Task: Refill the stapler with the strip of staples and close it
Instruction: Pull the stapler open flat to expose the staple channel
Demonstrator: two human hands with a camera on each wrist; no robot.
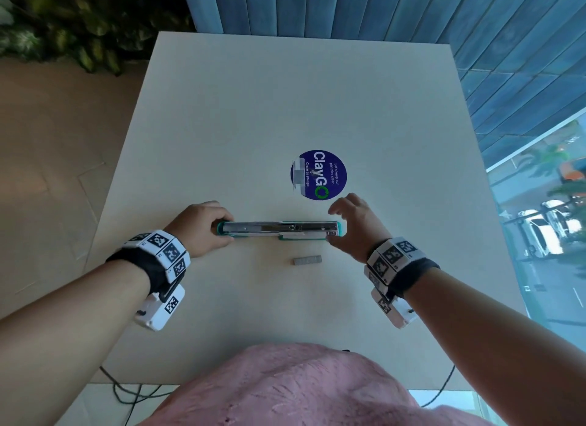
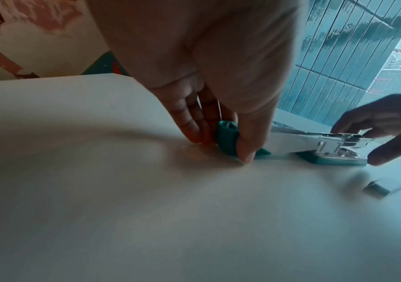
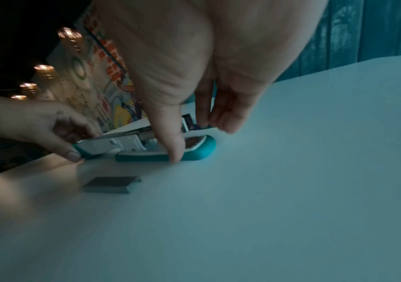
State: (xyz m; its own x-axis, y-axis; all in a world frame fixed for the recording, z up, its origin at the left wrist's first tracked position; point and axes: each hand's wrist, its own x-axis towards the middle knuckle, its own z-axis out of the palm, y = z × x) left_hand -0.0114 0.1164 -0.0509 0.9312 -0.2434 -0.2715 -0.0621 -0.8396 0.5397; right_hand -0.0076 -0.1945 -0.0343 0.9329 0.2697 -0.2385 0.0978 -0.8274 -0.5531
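Note:
A teal and white stapler (image 1: 279,230) (image 2: 327,147) (image 3: 161,147) lies folded out flat across the cream table (image 1: 253,108), its metal staple channel facing up. My left hand (image 1: 226,229) (image 2: 218,147) (image 3: 74,145) pinches the teal tip of the flipped-back top arm at the left end. At the right end my right hand (image 1: 331,222) (image 3: 192,141) (image 2: 363,145) brackets the base, thumb against its near side and fingers curled at the far side. A short grey strip of staples (image 1: 307,260) (image 2: 382,188) (image 3: 112,184) lies loose on the table just in front of the stapler.
A round blue sticker (image 1: 318,175) is stuck flat on the table behind the right hand. Black cables (image 1: 126,390) hang below the near table edge. A blue panelled wall (image 1: 348,7) stands behind the table, with a window at the right.

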